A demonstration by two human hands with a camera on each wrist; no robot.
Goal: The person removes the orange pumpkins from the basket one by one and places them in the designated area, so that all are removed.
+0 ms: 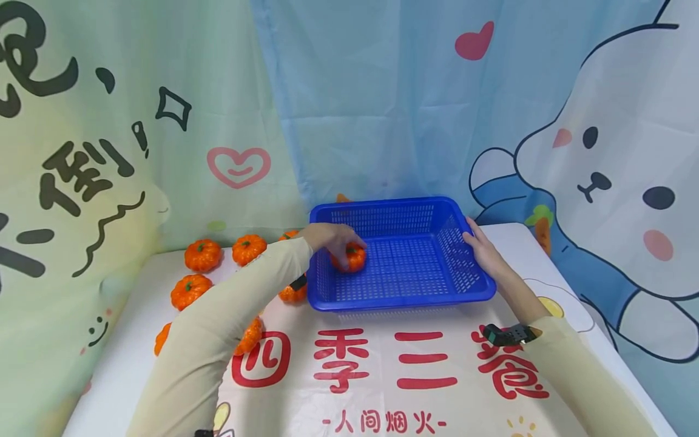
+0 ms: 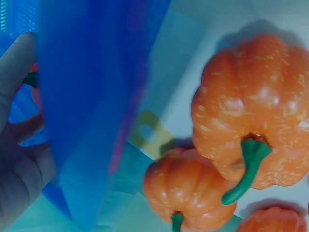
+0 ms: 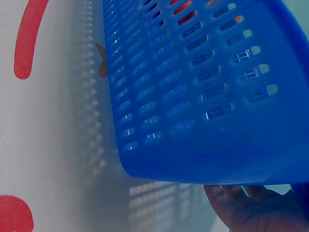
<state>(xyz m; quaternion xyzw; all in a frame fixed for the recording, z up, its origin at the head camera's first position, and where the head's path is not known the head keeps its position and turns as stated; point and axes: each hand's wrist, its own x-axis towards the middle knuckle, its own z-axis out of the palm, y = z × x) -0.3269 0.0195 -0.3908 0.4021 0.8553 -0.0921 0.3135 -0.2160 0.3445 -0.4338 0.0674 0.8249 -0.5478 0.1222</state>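
Observation:
My left hand (image 1: 334, 237) reaches over the left rim of a blue plastic basket (image 1: 404, 300). Its fingers and thumb hold a small orange pumpkin (image 1: 357, 258) at the basket's left end, low inside. The pumpkin's green stem (image 2: 30, 79) shows beside the fingers in the left wrist view. On the other side, my right hand (image 1: 485, 247) grips the basket's right rim. From the right wrist, the perforated basket wall (image 3: 164, 111) casts a shadow on the table, and the fingers (image 3: 231, 195) show at its edge.
Several orange pumpkins stand on the table left of the basket, including one at the back (image 1: 203, 255) and one near the left sleeve (image 1: 251, 337). A large speckled pumpkin (image 2: 251, 106) lies close to the left wrist. A printed curtain (image 1: 355, 109) hangs behind the table.

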